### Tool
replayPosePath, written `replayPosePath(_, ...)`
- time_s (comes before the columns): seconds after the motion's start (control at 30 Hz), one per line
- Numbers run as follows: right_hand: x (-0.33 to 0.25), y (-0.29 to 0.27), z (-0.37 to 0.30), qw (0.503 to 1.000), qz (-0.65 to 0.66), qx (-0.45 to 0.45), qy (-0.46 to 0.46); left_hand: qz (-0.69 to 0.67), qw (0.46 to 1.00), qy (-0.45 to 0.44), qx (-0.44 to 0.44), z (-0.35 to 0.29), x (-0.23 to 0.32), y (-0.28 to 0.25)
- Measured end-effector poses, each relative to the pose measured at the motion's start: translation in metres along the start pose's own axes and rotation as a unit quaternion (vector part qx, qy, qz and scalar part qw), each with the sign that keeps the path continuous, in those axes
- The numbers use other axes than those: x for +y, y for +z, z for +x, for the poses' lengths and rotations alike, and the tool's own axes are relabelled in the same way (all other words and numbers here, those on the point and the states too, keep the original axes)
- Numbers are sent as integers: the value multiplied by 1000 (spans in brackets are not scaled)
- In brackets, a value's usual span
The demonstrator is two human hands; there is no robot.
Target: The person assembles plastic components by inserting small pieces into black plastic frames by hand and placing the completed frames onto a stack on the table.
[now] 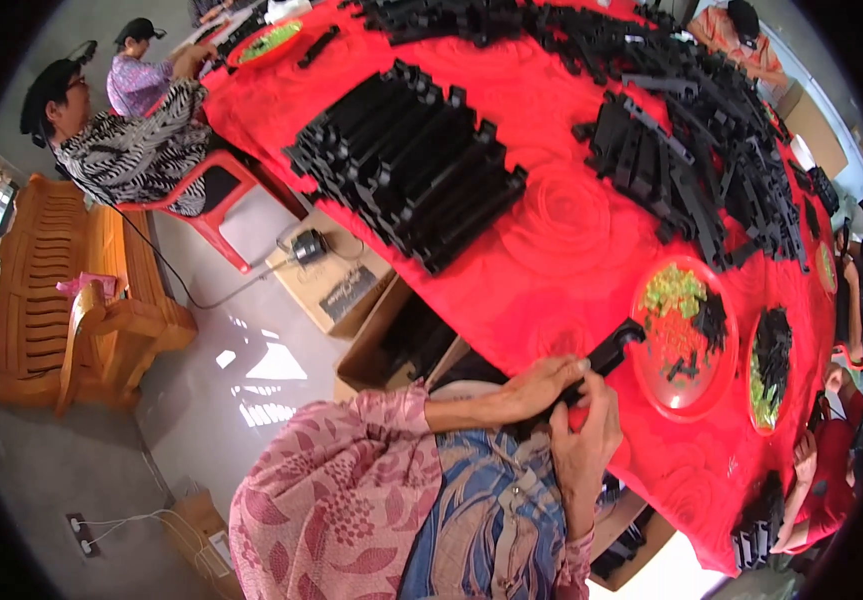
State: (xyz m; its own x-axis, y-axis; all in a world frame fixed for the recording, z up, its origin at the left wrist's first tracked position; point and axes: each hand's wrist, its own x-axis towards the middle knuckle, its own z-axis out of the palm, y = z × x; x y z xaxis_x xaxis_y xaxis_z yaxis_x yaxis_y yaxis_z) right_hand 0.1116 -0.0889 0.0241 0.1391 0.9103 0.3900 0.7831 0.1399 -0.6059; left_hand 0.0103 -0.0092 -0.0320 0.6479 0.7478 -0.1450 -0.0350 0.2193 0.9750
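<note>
Over the table's near edge, my left hand (549,384) is closed on a long black plastic part (613,348) with a hooked end, which points away to the upper right. My right hand (589,428) is just below it, with bent fingers against the lower stretch of the same part. A bit of red shows between the fingers of my right hand; I cannot make out what it is. Right beside the part's hooked end stands a red-rimmed tray (641,372) with small yellow-green, orange-red and black pieces in separate heaps.
The red tablecloth (561,215) carries a stacked pile of black parts (401,165) and a loose heap (711,140). A second tray (773,370) stands at the right. Cardboard boxes (326,285) sit below the table's left edge. Other people (131,140) sit around the table.
</note>
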Motion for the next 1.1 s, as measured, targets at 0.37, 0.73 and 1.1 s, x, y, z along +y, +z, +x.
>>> replayPosePath(0.37, -2, 8, -4, 996, -87, 8, 21, 73, 997, 1, -8, -1, 5, -2)
replayPosePath(0.73, 5, 11, -12, 997, -72, -7, 10, 89, 995, 42, 17, -2, 1, 2)
replayPosePath(1.1, 5, 12, -13, 999, -33, -16, 39, 91, 996, 8, -8, -2, 10, -1)
